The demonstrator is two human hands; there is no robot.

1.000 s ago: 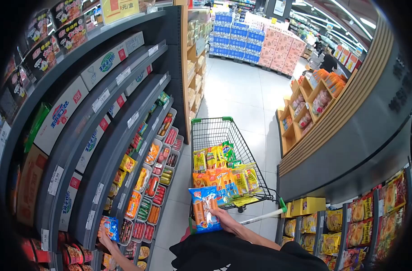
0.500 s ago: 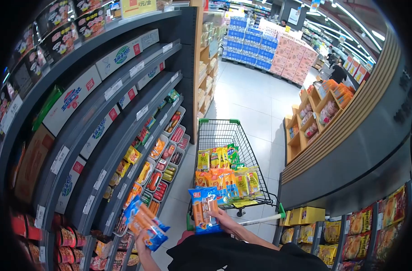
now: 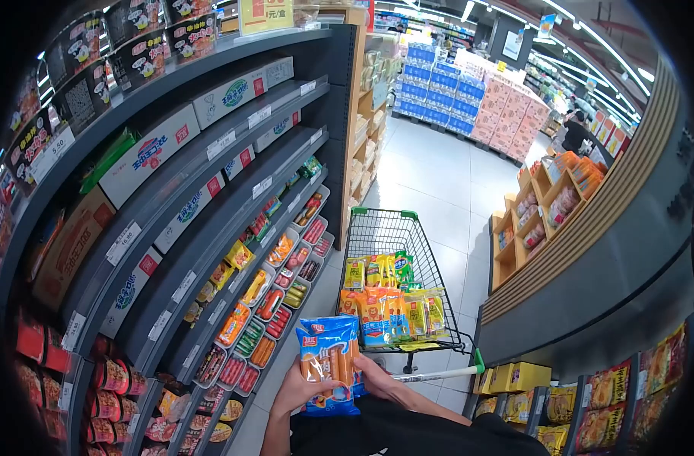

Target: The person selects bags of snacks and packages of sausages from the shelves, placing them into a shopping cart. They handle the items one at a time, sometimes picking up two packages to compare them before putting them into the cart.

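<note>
Colourful packets [image 3: 379,310] are already loaded in the cart [image 3: 409,214], while blue sausage packs [image 3: 326,343], gripped by the left hand [image 3: 296,389] and right hand [image 3: 376,379], are held outside it.

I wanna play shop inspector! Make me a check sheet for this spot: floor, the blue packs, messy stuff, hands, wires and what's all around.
Surface: pale tiled floor; no spill seen.
Job's things: blue sausage packs, held together, one in front of another, at the near end of the shopping cart.
Clutter: yellow, orange and green bags bunched together inside the cart.
Hands: left hand grips the packs on their left side, right hand on their right side.
Cables: nothing seen.
Surroundings: dark shelves on the left, wooden bins on the right, stacked blue boxes and a person farther off.
</note>
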